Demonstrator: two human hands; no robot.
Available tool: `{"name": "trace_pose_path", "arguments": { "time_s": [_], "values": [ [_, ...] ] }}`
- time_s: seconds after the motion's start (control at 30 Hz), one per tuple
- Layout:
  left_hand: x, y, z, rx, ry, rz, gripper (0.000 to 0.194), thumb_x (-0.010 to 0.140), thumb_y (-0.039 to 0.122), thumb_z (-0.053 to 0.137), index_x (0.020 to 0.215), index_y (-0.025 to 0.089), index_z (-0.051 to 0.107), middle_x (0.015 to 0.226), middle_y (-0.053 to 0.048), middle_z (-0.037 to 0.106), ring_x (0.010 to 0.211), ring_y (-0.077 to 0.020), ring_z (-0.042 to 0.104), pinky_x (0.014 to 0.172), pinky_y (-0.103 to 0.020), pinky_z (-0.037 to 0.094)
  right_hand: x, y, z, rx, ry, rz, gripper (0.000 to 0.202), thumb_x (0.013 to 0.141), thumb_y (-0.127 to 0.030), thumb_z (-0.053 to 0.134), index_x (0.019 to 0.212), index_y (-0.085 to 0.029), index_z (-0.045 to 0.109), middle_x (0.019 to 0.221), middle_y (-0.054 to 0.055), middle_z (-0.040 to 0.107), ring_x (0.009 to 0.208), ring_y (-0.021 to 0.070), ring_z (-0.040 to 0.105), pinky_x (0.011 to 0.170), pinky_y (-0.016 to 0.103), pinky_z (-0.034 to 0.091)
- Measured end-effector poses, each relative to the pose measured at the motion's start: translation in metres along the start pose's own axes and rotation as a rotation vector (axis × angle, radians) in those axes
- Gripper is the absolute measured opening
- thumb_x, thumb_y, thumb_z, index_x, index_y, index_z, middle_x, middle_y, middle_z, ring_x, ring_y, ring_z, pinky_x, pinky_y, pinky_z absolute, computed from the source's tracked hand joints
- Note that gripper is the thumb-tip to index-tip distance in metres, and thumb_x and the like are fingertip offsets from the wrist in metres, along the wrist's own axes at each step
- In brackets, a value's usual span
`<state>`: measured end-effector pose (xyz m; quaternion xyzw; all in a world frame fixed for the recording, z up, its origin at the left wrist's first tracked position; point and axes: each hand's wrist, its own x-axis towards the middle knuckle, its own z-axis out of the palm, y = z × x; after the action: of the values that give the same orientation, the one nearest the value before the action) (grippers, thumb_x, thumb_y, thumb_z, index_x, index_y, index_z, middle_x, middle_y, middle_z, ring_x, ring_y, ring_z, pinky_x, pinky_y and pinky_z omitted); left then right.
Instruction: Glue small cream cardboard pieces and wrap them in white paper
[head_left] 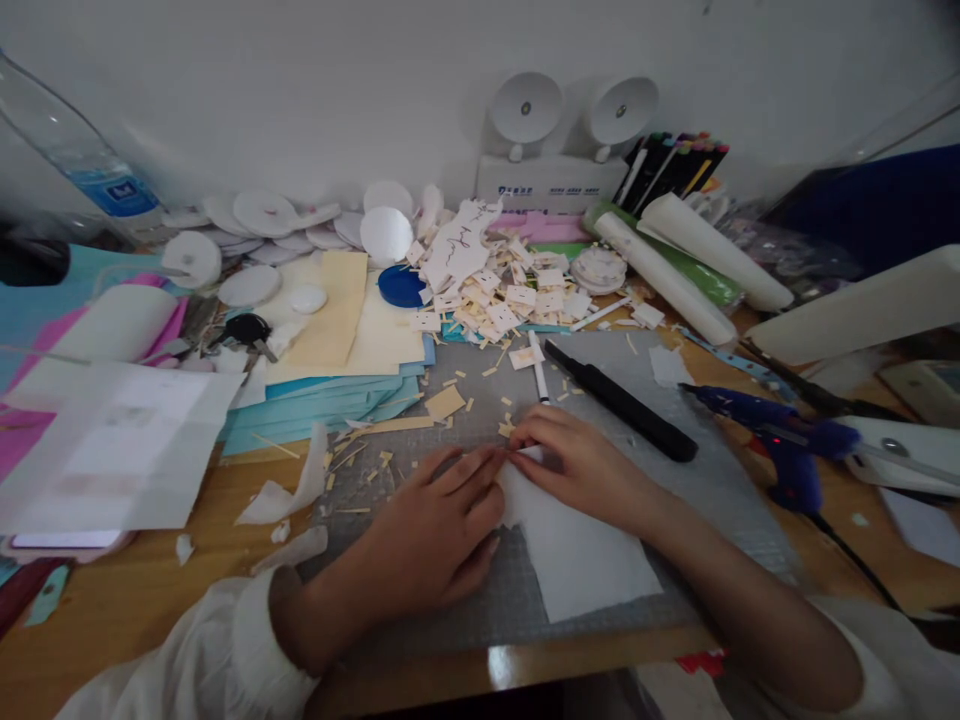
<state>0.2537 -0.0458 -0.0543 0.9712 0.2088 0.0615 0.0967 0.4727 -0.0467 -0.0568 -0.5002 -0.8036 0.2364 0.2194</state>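
A torn-edged sheet of white paper [585,570] lies on the grey cutting mat [705,560] between my hands. My left hand [450,505] is closed at the paper's upper left, fingers bent and fingertips pressed at its edge. Opposite it, my right hand [581,460] pinches the top of the same sheet. The fingertips of both hands meet there and partly hide the paper between them. Just beyond them lie a white pen [538,370] and a small cream card piece [526,357]. A black utility knife [622,400] rests diagonally at the upper right.
Card scraps [446,402] litter the mat. Behind are a heap of small cards [517,290], white discs [266,215] and a twin-lamp emergency light [536,180]. A blue glue gun [787,440] lies right; blue sheets [322,405] and white paper [112,440] lie left.
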Motion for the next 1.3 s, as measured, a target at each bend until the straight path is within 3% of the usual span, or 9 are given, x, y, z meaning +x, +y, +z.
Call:
{"name": "trace_pose_path", "arguments": {
  "time_s": [0.5, 0.83, 1.3],
  "values": [
    [-0.002, 0.002, -0.004, -0.022, -0.021, -0.019, 0.038, 0.089, 0.033, 0.043, 0.119, 0.012, 0.051, 0.141, -0.015, 0.045, 0.133, -0.0257, 0.035, 0.115, -0.046, 0.018, -0.001, 0.001, -0.004, -0.058, -0.085, -0.085, 0.007, 0.091, -0.018, 0.049, 0.089, -0.018, 0.055, 0.091, 0.005, 0.056, 0.09, 0.0184, 0.052, 0.08, 0.032, 0.043],
    [-0.005, -0.003, -0.01, -0.082, -0.078, -0.025, 0.05, 0.09, 0.036, 0.041, 0.135, 0.013, 0.04, 0.148, -0.012, 0.036, 0.138, -0.0236, 0.028, 0.118, -0.048, 0.006, -0.003, 0.003, -0.011, -0.011, -0.113, -0.001, 0.003, 0.089, -0.018, 0.053, 0.087, -0.019, 0.054, 0.088, 0.002, 0.056, 0.088, 0.0161, 0.052, 0.078, 0.029, 0.041],
    [-0.005, -0.003, -0.007, -0.075, -0.044, -0.032, 0.046, 0.089, 0.034, 0.044, 0.13, 0.015, 0.046, 0.147, -0.009, 0.039, 0.138, -0.0262, 0.028, 0.118, -0.05, 0.003, -0.009, 0.0, -0.019, -0.138, -0.178, -0.178, 0.008, 0.089, -0.016, 0.052, 0.082, -0.018, 0.056, 0.084, 0.002, 0.056, 0.083, 0.0153, 0.051, 0.076, 0.028, 0.039]
  ]
}}
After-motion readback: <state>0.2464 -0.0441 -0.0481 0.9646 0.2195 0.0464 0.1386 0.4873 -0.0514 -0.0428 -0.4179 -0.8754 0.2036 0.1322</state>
